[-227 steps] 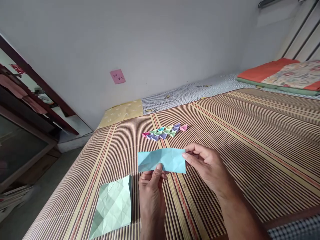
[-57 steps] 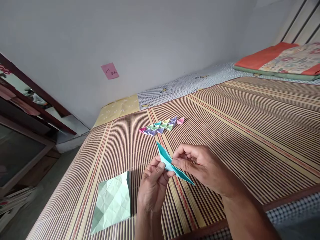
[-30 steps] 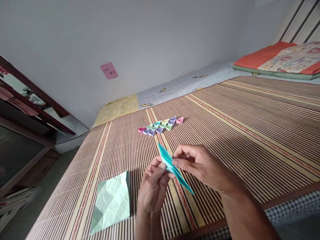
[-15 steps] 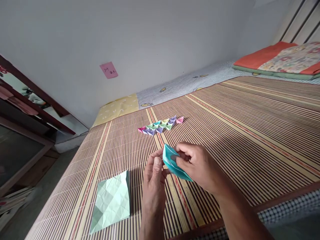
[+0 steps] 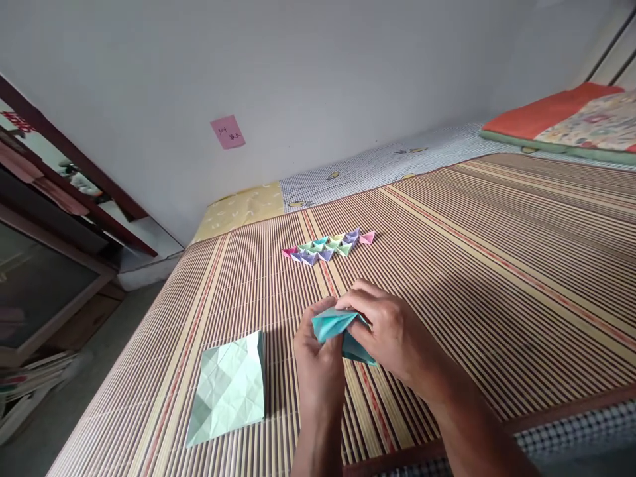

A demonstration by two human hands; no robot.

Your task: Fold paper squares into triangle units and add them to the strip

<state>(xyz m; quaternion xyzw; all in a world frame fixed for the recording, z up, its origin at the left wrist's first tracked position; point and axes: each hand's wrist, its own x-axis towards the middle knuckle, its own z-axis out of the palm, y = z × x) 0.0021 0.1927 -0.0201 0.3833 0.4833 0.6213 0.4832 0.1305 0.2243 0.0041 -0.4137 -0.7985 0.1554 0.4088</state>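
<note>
A turquoise folded paper (image 5: pixel 332 323) is held between both hands above the striped mat. My left hand (image 5: pixel 318 354) grips its left end, the thumb pressed against the lower fold. My right hand (image 5: pixel 385 324) has its fingers closed on the right side of the paper, over the top edge and into the fold. Parts of the paper are hidden behind the fingers. To the left on the mat lies a pale green creased paper sheet (image 5: pixel 229 391), folded over at its right edge. Farther off, several small folded paper boats (image 5: pixel 325 247) in mixed colours stand in a tight group.
The bamboo mat (image 5: pixel 447 252) covers the bed. A folded orange and floral quilt (image 5: pixel 561 122) lies at the back right. A pink note (image 5: pixel 228 132) is on the wall. A wooden-framed cabinet (image 5: pixel 54 291) stands beyond the bed's left edge.
The turquoise paper has turned from steeply tilted to flatter, and its fold is spread wider. My left thumb has moved onto it. The view has shifted slightly left.
</note>
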